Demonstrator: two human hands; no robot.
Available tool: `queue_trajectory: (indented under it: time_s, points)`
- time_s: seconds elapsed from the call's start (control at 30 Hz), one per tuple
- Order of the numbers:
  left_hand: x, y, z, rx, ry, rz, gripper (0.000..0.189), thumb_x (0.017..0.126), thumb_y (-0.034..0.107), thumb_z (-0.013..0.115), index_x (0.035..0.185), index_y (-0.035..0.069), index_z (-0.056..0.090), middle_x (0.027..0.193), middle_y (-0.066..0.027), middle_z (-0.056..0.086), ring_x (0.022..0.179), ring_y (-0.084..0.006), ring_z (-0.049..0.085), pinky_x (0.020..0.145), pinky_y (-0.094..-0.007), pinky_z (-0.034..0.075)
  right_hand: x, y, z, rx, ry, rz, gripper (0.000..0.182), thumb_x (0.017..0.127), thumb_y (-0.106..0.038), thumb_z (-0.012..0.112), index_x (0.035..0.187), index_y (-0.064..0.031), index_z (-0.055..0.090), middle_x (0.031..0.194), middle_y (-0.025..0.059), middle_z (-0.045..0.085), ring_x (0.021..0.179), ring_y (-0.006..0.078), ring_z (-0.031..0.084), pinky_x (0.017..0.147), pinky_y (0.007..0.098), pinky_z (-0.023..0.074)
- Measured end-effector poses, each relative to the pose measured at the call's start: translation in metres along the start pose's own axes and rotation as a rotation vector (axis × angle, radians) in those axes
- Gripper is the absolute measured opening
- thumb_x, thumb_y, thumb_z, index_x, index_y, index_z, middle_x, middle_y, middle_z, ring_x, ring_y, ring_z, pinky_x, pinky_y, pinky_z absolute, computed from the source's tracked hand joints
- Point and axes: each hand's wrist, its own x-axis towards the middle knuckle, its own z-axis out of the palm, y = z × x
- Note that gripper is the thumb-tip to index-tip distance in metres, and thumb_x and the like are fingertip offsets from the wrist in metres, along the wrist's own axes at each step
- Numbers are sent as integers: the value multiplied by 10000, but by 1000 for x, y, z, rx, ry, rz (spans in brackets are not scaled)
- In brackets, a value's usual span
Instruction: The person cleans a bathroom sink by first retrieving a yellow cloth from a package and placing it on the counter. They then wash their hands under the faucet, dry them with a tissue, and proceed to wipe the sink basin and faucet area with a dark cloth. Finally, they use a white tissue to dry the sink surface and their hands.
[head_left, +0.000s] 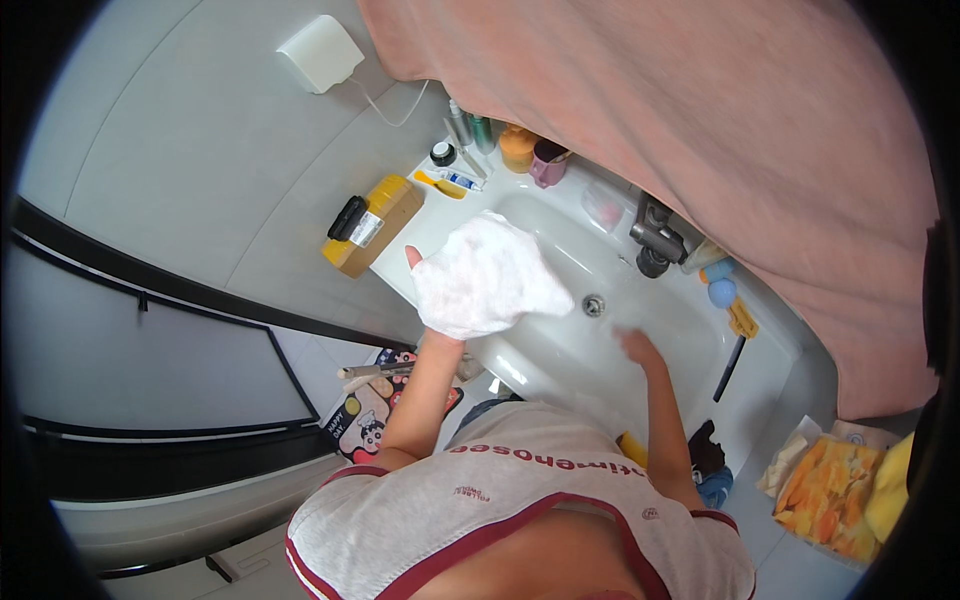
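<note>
A white cloth (491, 277) is draped over my left hand (413, 257), above the left part of the white washbasin (551, 356). Only the thumb sticks out at the cloth's left edge; the other fingers are hidden under it. My right hand (637, 346) hovers over the basin, to the right of the metal drain (593, 305). It is blurred, with loosely bent fingers and nothing visible in it. A dark grey faucet (658, 234) stands at the basin's back rim.
A pink curtain or towel (660, 105) hangs behind the basin. Along the rim stand an orange bottle (517, 148), a pink mug (549, 166) and a yellow-handled razor (742, 319). A cardboard box (379, 229) sits at left; orange-patterned fabric (829, 487) lies at lower right.
</note>
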Motion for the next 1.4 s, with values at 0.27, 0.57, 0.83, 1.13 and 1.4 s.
queue_trajectory:
  time_s: [0.27,0.57,0.83,1.13,1.4]
  points:
    - [2,17,7,247,142,-213,1131,719,883,326,1411,-10,364,1439,-194,397,1306,-395,398,1100,-520,286,-87,-185,-64,184,82,-108,391,961,-241,476,1253,9,549,1227,201,590,1157,344,548,1023,378,383]
    - [15,-1,15,175,70,-288,1177,691,912,285,1453,14,298,1493,-183,317,1364,-377,319,1127,-514,233,-57,-290,-60,175,564,-771,530,997,-208,330,1469,8,226,1546,189,192,1435,340,172,1152,428,135]
    - [20,-1,5,156,25,-218,1134,721,874,355,1425,-14,336,1462,-203,362,1323,-391,376,1109,-514,273,-85,-269,-27,49,468,-662,701,977,-377,368,1475,56,129,1513,262,208,1410,395,208,1143,515,94]
    - [31,-3,-9,235,89,-149,1100,740,863,342,1417,-3,356,1443,-199,390,1318,-382,382,1109,-501,280,-86,-241,-8,125,527,-678,447,995,-220,359,1326,70,441,1496,199,310,1371,272,332,1131,455,212]
    - [35,-10,-20,171,134,-30,1014,787,828,327,1372,5,423,1396,-197,447,1262,-374,438,1081,-486,324,12,-86,-7,1808,202,148,472,1018,-322,287,1293,20,463,1360,173,491,1274,273,463,1087,422,342]
